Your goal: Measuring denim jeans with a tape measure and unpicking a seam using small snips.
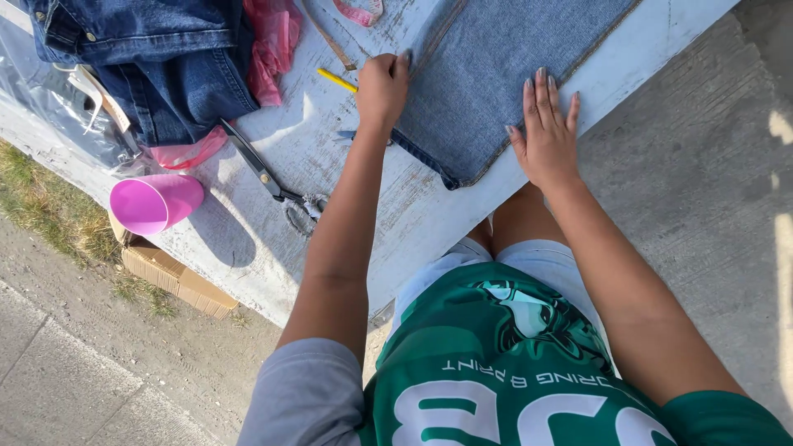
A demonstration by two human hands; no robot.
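A piece of light blue denim (487,74) lies spread on a worn white table (396,206). My left hand (382,87) rests on the denim's left edge with its fingers curled over the fabric, holding nothing. My right hand (547,132) lies flat on the denim near the table's edge, fingers together and stretched out. A yellow pencil (337,79) lies on the table just left of my left hand.
Black scissors (264,169) lie on the table to the left. A pink cup (155,202) lies on its side at the table's corner. Folded dark jeans (157,58) and pink plastic (273,45) sit at the back left. A cardboard box (173,277) stands on the ground below.
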